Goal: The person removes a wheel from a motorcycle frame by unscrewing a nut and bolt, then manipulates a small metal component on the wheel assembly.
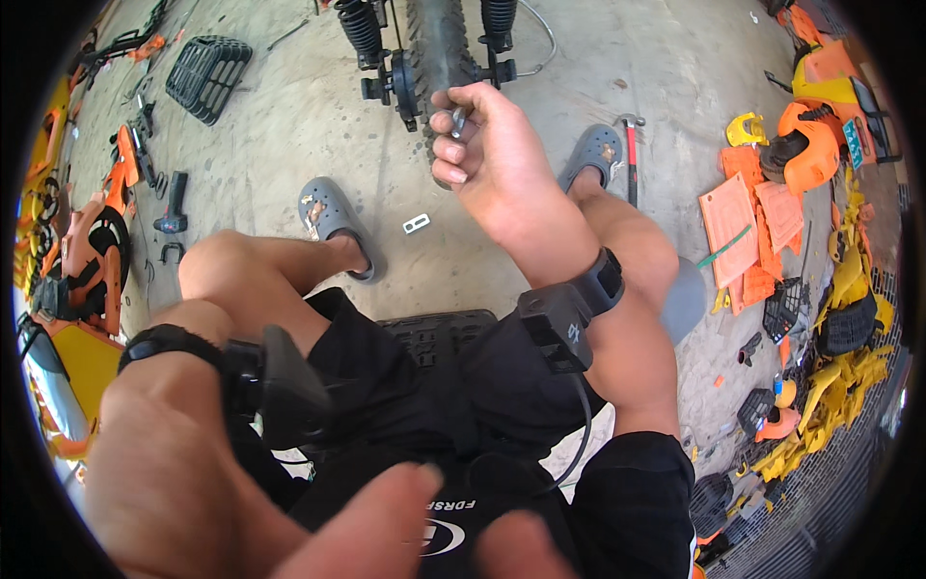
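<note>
Raised in front of the wheel, my right hand [487,159] is closed with curled fingers around a small shiny metal piece [458,122]; its exact kind is too small to tell. Behind it stands a black knobbly tyre [439,48] between two black shock absorbers [359,31]. Close to the camera at the bottom, my left hand [318,526] is blurred, its visible fingers apart and nothing seen in them. Part of that hand lies beyond the lower edge. On the floor between my feet rests a small pale plate with holes [416,224].
A hammer [632,159] lies beside my right shoe. On the left are a cordless drill [173,205] and a black plastic rack [207,77]. Orange panels [738,227] and yellow plastic parts [839,396] cover the right side. A bike with orange parts [87,256] stands far left.
</note>
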The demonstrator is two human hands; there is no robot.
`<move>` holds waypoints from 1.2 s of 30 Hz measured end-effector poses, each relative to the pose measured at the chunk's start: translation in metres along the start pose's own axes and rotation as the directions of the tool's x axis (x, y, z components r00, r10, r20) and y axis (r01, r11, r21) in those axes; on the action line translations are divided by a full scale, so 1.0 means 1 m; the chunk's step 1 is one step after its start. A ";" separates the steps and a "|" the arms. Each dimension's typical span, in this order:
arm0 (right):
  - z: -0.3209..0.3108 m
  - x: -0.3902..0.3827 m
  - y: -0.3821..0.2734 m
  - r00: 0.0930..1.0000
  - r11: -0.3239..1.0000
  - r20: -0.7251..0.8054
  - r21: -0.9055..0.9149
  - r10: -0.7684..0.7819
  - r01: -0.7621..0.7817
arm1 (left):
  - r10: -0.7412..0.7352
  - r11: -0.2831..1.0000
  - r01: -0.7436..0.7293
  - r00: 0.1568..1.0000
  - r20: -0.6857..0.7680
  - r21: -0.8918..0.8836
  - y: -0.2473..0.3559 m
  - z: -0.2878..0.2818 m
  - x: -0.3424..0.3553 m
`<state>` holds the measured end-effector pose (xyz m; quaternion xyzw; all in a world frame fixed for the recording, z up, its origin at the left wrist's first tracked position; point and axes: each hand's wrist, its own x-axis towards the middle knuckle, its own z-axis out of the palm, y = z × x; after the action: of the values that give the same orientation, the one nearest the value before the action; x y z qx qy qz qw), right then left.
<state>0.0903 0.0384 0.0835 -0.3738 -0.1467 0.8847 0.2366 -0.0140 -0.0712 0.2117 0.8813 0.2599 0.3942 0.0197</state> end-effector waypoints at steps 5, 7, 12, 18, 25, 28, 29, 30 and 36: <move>-0.005 0.002 0.001 1.000 1.000 -0.017 -0.024 -0.010 0.010 | 0.022 1.000 -0.022 1.000 0.000 -0.011 -0.003 0.001 -0.002; -0.006 0.001 0.000 1.000 0.999 -0.010 -0.032 0.001 -0.001 | 0.012 1.000 -0.012 1.000 -0.005 -0.004 0.002 0.001 0.000; -0.012 0.004 -0.004 0.999 1.000 -0.036 -0.018 -0.017 0.016 | 0.043 0.999 -0.044 0.999 -0.020 -0.028 -0.007 0.000 -0.002; -0.003 0.002 -0.001 1.000 1.000 -0.009 -0.008 -0.005 0.005 | 0.041 0.999 -0.041 0.999 -0.024 -0.006 0.003 -0.004 -0.002; -0.011 0.003 -0.002 1.000 0.999 -0.016 -0.039 -0.008 0.008 | 0.054 0.998 -0.055 0.998 -0.029 -0.016 0.000 -0.003 -0.003; -0.012 0.003 -0.007 1.000 0.999 -0.013 -0.046 -0.018 0.018 | 0.069 0.997 -0.070 0.997 -0.037 -0.012 0.000 -0.003 -0.002; -0.013 0.000 -0.003 0.999 1.000 -0.038 -0.030 0.007 -0.008 | 0.062 0.998 -0.063 0.997 -0.041 -0.017 0.003 -0.007 -0.003; -0.013 -0.001 -0.003 0.999 0.999 -0.037 -0.032 0.006 -0.007 | 0.076 0.997 -0.077 0.996 -0.041 -0.015 0.002 -0.008 -0.005; -0.010 0.001 -0.001 1.000 1.000 -0.010 -0.028 0.004 -0.004 | 0.117 0.993 -0.118 0.991 -0.060 -0.009 0.008 -0.015 -0.006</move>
<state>0.0974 0.0405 0.0767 -0.3815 -0.1572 0.8813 0.2304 -0.0249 -0.0836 0.2197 0.8828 0.2057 0.4222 -0.0055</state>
